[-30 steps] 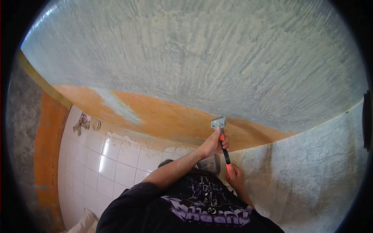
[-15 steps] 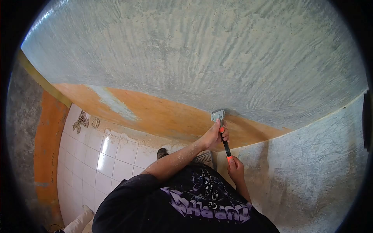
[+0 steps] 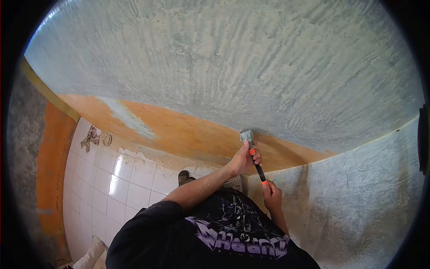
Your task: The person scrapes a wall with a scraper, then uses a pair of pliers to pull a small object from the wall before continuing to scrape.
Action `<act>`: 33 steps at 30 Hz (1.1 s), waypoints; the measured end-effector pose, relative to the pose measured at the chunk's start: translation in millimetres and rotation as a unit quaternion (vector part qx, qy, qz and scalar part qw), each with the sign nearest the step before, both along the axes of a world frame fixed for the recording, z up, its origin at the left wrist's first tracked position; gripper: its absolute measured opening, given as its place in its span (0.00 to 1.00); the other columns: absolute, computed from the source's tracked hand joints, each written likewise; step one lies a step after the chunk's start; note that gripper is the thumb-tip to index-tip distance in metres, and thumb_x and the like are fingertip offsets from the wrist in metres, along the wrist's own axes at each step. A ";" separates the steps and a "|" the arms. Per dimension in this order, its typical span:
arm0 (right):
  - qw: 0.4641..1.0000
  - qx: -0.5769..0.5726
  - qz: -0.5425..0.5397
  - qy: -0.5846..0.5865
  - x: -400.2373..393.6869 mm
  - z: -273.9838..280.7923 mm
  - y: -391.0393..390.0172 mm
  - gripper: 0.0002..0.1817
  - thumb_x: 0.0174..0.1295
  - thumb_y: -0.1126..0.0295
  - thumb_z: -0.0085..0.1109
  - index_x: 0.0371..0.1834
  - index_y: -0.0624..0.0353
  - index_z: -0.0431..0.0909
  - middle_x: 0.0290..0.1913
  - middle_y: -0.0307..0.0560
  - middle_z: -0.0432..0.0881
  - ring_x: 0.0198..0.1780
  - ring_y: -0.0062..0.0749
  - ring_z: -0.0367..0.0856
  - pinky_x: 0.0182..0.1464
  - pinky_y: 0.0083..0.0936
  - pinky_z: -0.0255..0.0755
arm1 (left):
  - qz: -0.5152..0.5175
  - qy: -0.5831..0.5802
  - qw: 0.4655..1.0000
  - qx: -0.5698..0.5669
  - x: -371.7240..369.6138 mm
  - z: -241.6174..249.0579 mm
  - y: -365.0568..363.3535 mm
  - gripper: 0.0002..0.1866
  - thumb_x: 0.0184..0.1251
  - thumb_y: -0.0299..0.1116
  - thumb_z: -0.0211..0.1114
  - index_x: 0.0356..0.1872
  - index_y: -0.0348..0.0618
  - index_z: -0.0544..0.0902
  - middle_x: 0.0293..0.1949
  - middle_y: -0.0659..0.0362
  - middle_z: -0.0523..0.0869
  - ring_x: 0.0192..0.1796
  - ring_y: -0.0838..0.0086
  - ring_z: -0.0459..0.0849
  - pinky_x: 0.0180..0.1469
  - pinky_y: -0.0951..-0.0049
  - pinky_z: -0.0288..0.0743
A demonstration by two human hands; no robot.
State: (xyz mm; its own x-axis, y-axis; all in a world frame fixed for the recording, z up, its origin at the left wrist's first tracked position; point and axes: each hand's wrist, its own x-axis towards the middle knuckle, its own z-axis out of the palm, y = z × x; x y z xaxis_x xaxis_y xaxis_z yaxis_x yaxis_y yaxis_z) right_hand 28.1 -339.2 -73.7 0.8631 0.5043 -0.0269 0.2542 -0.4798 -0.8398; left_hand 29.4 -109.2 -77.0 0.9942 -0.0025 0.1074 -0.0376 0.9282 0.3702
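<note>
A long-handled scraper [image 3: 260, 171] with a black and orange handle is held in both of my hands. My left hand [image 3: 243, 160] is closed round the upper handle, just below the metal head, with the thumb pointing up along it. Lower down, my right hand [image 3: 272, 193] grips the orange end of the handle. The scraper's grey head [image 3: 247, 135] is against the wall, where the orange paint [image 3: 188, 130] meets the scraped grey surface [image 3: 215, 85]. The blade's edge is too small to make out. Pale dust speckles my left forearm.
Another grey wall [image 3: 349, 201] meets this one at a corner on the right. White floor tiles [image 3: 139, 186] lie below, with a crumpled cloth [image 3: 91, 138] and a ring-shaped roll [image 3: 107, 140] near the wall. Someone's trouser leg [image 3: 89, 255] shows at lower left.
The scraper's head has shifted slightly left and down along the upper edge of the orange paint, and my left hand has moved with it. Both hands keep their hold.
</note>
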 end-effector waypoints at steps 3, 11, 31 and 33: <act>1.000 -0.017 -0.013 0.006 -1.9 -1.2 -0.4 0.20 0.70 0.57 0.57 0.50 0.65 0.82 0.20 0.42 0.74 0.23 0.20 0.72 0.28 0.23 0.67 | 0.002 0.001 1.000 -0.004 -2.2 0.6 3.0 0.27 0.77 0.65 0.34 0.49 0.53 0.68 0.28 0.62 0.67 0.34 0.70 0.70 0.48 0.58 0.71; 1.000 -0.014 0.001 -0.013 -2.2 6.2 15.9 0.17 0.71 0.59 0.56 0.48 0.65 0.82 0.19 0.38 0.73 0.23 0.19 0.71 0.27 0.22 0.66 | 0.028 0.019 0.999 0.003 -8.2 3.4 11.2 0.27 0.78 0.64 0.33 0.51 0.54 0.68 0.29 0.62 0.68 0.33 0.71 0.70 0.48 0.60 0.70; 0.999 -0.039 -0.003 -0.008 -18.7 3.8 41.4 0.19 0.70 0.57 0.57 0.48 0.65 0.82 0.19 0.44 0.73 0.21 0.23 0.71 0.27 0.25 0.66 | 0.053 0.017 0.998 0.017 -23.6 4.0 38.7 0.28 0.78 0.65 0.31 0.50 0.55 0.69 0.27 0.63 0.67 0.31 0.72 0.68 0.44 0.62 0.70; 0.999 -0.043 -0.001 -0.007 -19.1 8.0 42.9 0.19 0.70 0.57 0.57 0.48 0.65 0.82 0.19 0.44 0.73 0.22 0.23 0.71 0.27 0.25 0.67 | 0.055 0.012 0.998 0.010 -23.4 2.5 38.6 0.28 0.78 0.65 0.31 0.51 0.55 0.68 0.27 0.63 0.67 0.31 0.72 0.68 0.44 0.62 0.69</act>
